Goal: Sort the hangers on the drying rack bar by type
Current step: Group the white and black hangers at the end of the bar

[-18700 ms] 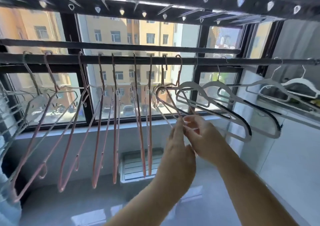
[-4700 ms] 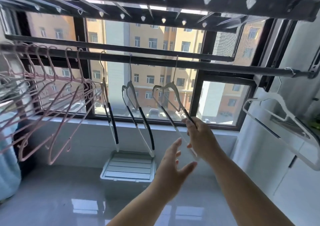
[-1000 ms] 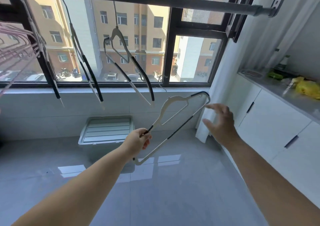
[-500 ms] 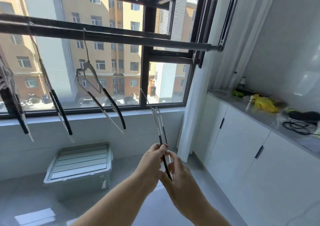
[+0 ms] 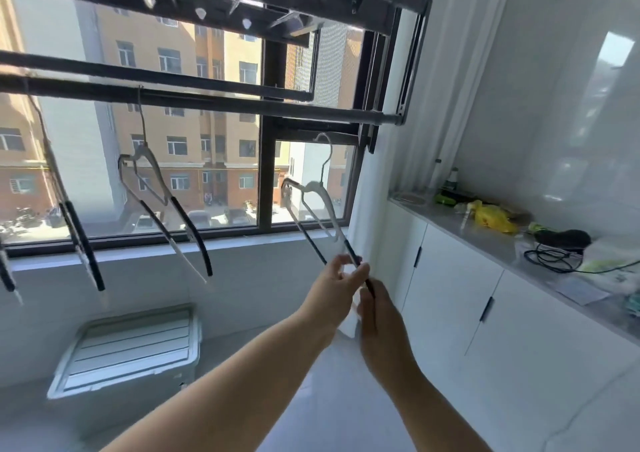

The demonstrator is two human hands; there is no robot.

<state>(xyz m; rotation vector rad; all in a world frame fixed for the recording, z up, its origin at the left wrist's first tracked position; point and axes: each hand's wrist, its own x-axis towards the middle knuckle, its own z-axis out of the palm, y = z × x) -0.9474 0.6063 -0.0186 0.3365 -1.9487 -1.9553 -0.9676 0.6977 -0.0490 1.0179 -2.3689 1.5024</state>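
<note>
By the window, both hands' grip pinches a white hanger [image 5: 320,209] below the bar [image 5: 242,107], beside hung hangers [image 5: 162,202]

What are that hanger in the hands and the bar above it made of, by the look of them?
The held hanger looks like white moulded plastic: smooth, pale, curved shoulders. Its arms carry black, matte sleeves, perhaps rubber or foam for grip. Its hook is thin and grey, probably metal wire. The drying rack bar looks like dark coated metal tube, with a duller silver end.

Both arms raised — left hand [image 5: 334,287], right hand [image 5: 381,316] in pinch grip.
</note>
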